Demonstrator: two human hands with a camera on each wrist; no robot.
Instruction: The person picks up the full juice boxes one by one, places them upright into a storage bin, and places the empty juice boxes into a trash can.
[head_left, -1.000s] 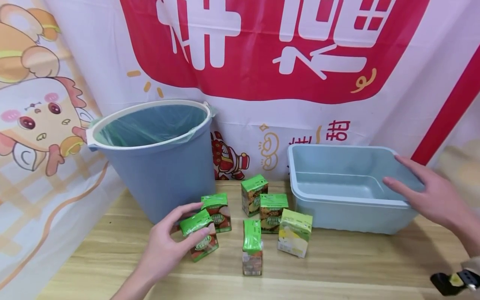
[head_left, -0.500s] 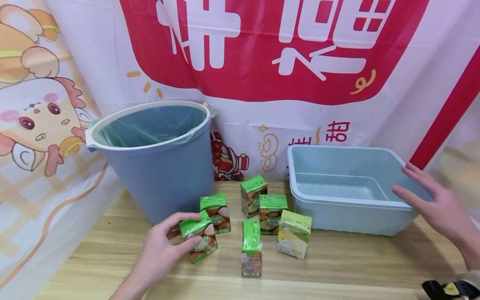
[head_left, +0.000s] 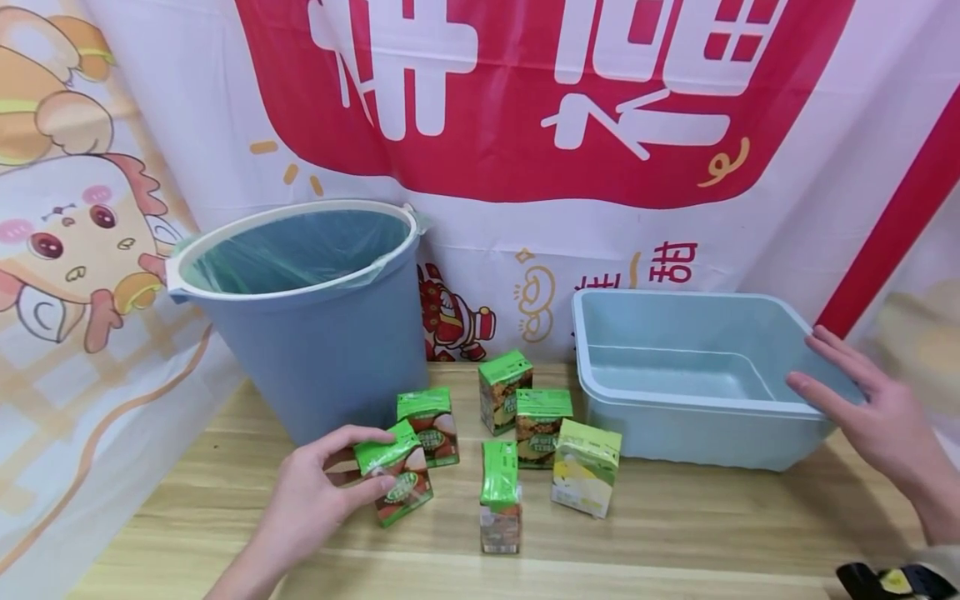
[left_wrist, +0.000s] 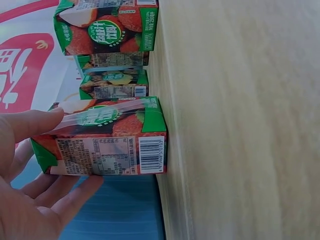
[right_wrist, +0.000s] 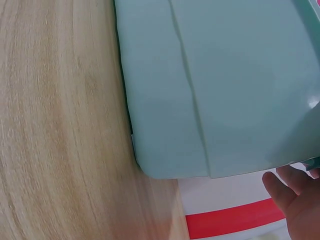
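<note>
My left hand [head_left: 311,492] pinches a green-topped drink carton [head_left: 401,483] on the wooden table, thumb on one side and fingers on the other. Strawberries and a barcode show on this carton [left_wrist: 110,140] in the left wrist view. A similar carton [head_left: 431,429] stands just behind it. My right hand [head_left: 873,408] rests at the right end of a light-blue plastic tub [head_left: 697,429], fingers fairly straight, thumb over the rim. In the right wrist view its fingertips [right_wrist: 277,187] are beside the tub's wall; the thumb is not clearly seen there.
Several more cartons stand mid-table: a narrow-side one [head_left: 500,500], two brown-fronted ones [head_left: 506,396] and a yellow one [head_left: 587,471]. A blue bin [head_left: 345,350] with a green liner stands back left. A printed cloth [head_left: 487,225] hangs behind.
My right hand has slid rightward along the tub's end. My left thumb and fingers have shifted slightly left and down on the carton, which stays in nearly the same place.
</note>
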